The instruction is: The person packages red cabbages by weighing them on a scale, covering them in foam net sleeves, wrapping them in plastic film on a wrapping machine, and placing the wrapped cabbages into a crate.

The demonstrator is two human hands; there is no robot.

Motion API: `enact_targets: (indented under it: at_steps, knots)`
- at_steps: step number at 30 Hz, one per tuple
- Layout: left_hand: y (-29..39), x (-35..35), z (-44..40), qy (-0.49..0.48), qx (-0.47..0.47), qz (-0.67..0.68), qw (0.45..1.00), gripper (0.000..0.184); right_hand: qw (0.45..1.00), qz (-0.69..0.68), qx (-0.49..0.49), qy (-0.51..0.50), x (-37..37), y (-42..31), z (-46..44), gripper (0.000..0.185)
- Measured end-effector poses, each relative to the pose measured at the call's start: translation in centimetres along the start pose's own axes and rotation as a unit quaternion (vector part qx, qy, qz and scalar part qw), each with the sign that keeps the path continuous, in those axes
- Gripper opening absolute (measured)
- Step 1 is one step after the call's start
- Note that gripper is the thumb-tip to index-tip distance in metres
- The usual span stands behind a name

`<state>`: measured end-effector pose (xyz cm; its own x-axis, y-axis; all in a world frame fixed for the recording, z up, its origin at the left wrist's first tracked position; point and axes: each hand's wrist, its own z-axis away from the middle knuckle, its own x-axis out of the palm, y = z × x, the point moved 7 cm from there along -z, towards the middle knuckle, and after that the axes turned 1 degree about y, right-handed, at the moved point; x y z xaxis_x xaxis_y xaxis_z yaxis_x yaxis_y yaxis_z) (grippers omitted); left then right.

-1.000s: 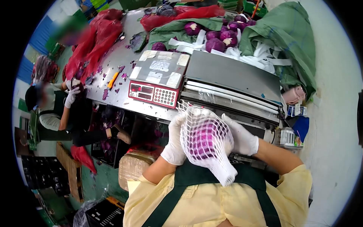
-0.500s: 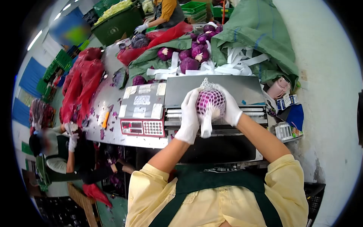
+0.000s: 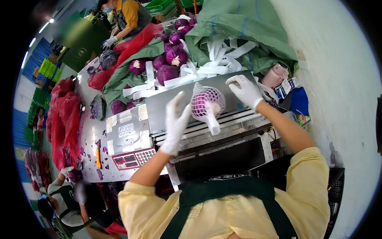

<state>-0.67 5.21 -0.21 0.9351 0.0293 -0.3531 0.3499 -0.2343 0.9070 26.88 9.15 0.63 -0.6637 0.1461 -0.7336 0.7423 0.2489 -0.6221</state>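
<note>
A purple cabbage (image 3: 205, 104) in a white foam net sleeve rests on the flat grey metal plate (image 3: 159, 107), the gathered tail of the net pointing toward me. To its left my left hand (image 3: 175, 126), in a white glove, is held open with thumb and fingers apart. My right hand (image 3: 245, 91), gloved too, hovers to the right of the cabbage; its fingers are slightly bent and hold nothing. Neither hand touches the cabbage. Metal rollers (image 3: 234, 123) run along the plate's near side.
A red scale (image 3: 133, 158) with a taped top stands at left. Behind the plate lie loose purple cabbages (image 3: 167, 74), white net strips (image 3: 223, 59) and a green sack (image 3: 254, 32). A pink cup (image 3: 275, 75) stands at right. Co-workers (image 3: 131, 18) are at the back and lower left (image 3: 69, 199).
Both hands have let go of the netted cabbage and moved apart, left and right. The cabbage now sits on the plate. My view has tilted and shifted.
</note>
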Motion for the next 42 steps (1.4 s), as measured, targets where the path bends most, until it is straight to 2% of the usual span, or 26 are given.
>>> enact_targets:
  at_steps: [2,3,4,7,9,10,13,16,17,18,19,20,22,24,26,27,28,30,32,33,35,36,37,38,40,42]
  knots:
    - [-0.1,-3.9,1.9,-0.047,0.133,-0.106,0.984,0.049,0.977,0.088,-0.191,-0.025,-3.1,-1.4,2.3,0.03]
    - [-0.2,-5.6,3.3,-0.083,0.162,-0.236,0.954,0.052,0.952,0.165,-0.244,-0.083,-4.3,-2.1,3.6,0.036]
    - [0.2,-6.6,4.4,-0.104,0.271,-0.308,0.906,0.057,0.914,0.237,-0.296,-0.141,-5.0,-2.5,4.9,0.043]
    - [0.4,-7.9,7.0,-0.176,0.293,-0.412,0.845,0.06,0.841,0.347,-0.348,-0.229,-4.9,-1.0,8.1,0.051]
    - [-0.4,-6.8,7.6,-0.26,0.229,-0.537,0.769,0.059,0.781,0.399,-0.418,-0.235,-3.9,-0.8,10.0,0.043]
    - [0.0,-6.3,7.6,-0.255,0.225,-0.541,0.769,0.059,0.779,0.397,-0.425,-0.233,-3.0,-0.7,10.3,0.043]
    - [1.1,-2.7,8.4,-0.23,0.33,-0.483,0.778,0.047,0.784,0.318,-0.468,-0.254,-0.5,-1.7,11.6,0.01]
    - [0.5,-1.9,9.2,-0.145,0.365,-0.394,0.831,0.026,0.913,0.161,-0.27,-0.259,1.2,-1.2,11.3,0.008]
    - [-1.3,-2.9,8.7,-0.165,0.175,-0.255,0.937,0.021,0.94,0.088,-0.17,-0.283,0.3,-1.4,10.9,0.006]
    - [-3.5,-3.4,9.2,-0.173,-0.026,-0.096,0.98,0.018,0.939,0.089,-0.174,-0.283,-1.0,-2.6,11.1,0.006]
    - [-2.6,-4.5,10.4,-0.149,-0.163,-0.053,0.974,0.017,0.946,-0.028,-0.025,-0.323,-2.3,-2.4,11.2,0.006]
    - [-1.3,-5.4,11.6,-0.145,-0.171,-0.01,0.974,0.015,0.916,-0.145,0.128,-0.351,-3.3,-2.3,11.9,0.007]
    - [4.0,-7.6,11.9,-0.063,-0.018,0.154,0.986,0.013,0.918,-0.261,0.096,-0.282,-7.0,-5.9,10.8,0.007]
    - [7.9,-10.1,9.6,0.006,0.115,0.127,0.985,0.016,0.942,-0.301,0.037,-0.143,-11.3,-8.2,6.9,0.004]
    - [7.3,-10.3,6.3,0.005,0.047,0.156,0.987,0.02,0.95,-0.312,0.018,0.002,-12.6,-9.8,3.6,0.006]
    - [8.0,-8.9,3.7,-0.002,0.108,0.068,0.992,0.042,0.955,-0.294,-0.046,0.017,-10.9,-7.5,1.6,0.006]
    - [8.7,-7.5,1.7,-0.008,0.173,-0.023,0.985,0.067,0.966,-0.143,-0.21,0.048,-9.2,-6.9,-0.3,0.014]
    - [4.3,-2.3,-0.8,-0.147,0.158,-0.1,0.971,0.11,0.965,0.006,-0.264,0.004,-2.5,-2.4,-3.3,0.042]
    - [3.1,2.0,-1.2,-0.222,0.189,-0.091,0.952,0.114,0.944,0.013,-0.293,-0.152,2.7,-4.0,-2.9,0.05]
    - [2.7,2.4,-2.1,-0.224,0.156,-0.092,0.958,0.112,0.926,0.013,-0.3,-0.23,5.2,-4.8,-2.4,0.056]
    - [1.6,2.6,-2.8,-0.188,0.098,-0.092,0.973,0.097,0.951,-0.112,-0.188,-0.219,6.9,-3.5,-0.5,0.08]
    - [1.2,2.7,-2.8,-0.183,0.1,-0.095,0.973,0.097,0.939,-0.122,-0.075,-0.311,6.2,-4.2,-0.6,0.081]
    - [-0.6,3.2,-2.2,-0.203,-0.022,0.0,0.979,0.092,0.928,-0.137,-0.075,-0.338,5.9,-4.1,0.6,0.082]
    - [-2.3,3.7,-0.9,-0.218,-0.143,0.094,0.961,0.088,0.915,-0.153,-0.075,-0.365,5.6,-4.0,2.3,0.083]
    - [-1.3,4.3,2.8,-0.279,-0.227,0.091,0.929,0.083,0.873,-0.266,-0.07,-0.403,3.4,-7.4,5.9,0.082]
    - [3.7,4.6,8.4,-0.345,-0.408,0.277,0.799,0.08,0.778,-0.324,0.047,-0.536,3.8,-6.6,11.6,0.076]
